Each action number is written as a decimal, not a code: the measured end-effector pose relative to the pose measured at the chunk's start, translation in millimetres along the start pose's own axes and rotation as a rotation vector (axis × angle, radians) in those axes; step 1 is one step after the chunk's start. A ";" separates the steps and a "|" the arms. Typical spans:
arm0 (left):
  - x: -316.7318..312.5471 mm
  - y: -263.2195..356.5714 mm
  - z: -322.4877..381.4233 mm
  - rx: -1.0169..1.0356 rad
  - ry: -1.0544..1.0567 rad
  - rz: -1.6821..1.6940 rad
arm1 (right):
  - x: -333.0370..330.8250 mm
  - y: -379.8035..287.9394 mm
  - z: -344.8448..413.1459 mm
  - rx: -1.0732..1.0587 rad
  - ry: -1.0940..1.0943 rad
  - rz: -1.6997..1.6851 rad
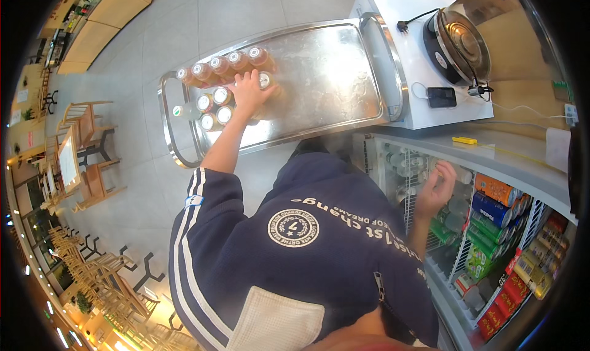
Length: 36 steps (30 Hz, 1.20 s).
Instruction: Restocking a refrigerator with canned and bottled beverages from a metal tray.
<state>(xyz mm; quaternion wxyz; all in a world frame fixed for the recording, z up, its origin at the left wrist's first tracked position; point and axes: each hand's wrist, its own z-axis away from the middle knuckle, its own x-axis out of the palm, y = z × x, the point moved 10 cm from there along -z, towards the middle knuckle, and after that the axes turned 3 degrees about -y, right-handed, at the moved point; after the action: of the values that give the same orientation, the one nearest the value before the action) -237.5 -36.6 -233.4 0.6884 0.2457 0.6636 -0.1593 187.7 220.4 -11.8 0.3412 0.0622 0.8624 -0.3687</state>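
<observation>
My left hand (251, 93) reaches over a steel trolley (329, 70), thumb and fingers around the top of a drink can (264, 80). Left of that hand stand several upright cans (224, 115) with pale lids. A row of capped amber bottles (220, 65) lines the far side. One clear bottle (184, 111) with a green-and-white cap stands at the left end. The palm hides part of the tray. My right hand (435, 192) is raised at the open-looking drinks fridge (405, 137), fingers loosely curled and apart, near bottles (405, 160). I see nothing held in it.
A white cabinet (387, 33) carries an electric pan (461, 47) with a cord and a phone (441, 97) on a cable. A yellow cutter-like tool (464, 140) lies on the fridge top. Shelves hold stacked can packs (491, 208). Wooden chairs (87, 120) stand to the left.
</observation>
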 end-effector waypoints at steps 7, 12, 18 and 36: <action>3.3 9.1 -6.7 -0.001 0.038 -0.052 | 3.5 7.9 -1.3 0.048 0.016 0.018; 5.3 14.9 -10.0 0.022 0.041 -0.006 | 6.6 7.5 -1.1 0.018 0.018 0.005; 10.4 24.8 -13.2 0.085 0.029 -0.005 | 8.4 8.7 -1.2 0.032 0.022 0.005; -1.7 21.4 -9.7 0.234 -0.086 0.098 | 2.7 20.1 6.2 0.098 0.053 0.005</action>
<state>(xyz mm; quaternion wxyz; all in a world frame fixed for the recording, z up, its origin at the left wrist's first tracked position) -234.1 -13.6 -229.0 0.6898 0.3492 0.5976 -0.2123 196.3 230.2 -28.5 0.3159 0.0908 0.8518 -0.4080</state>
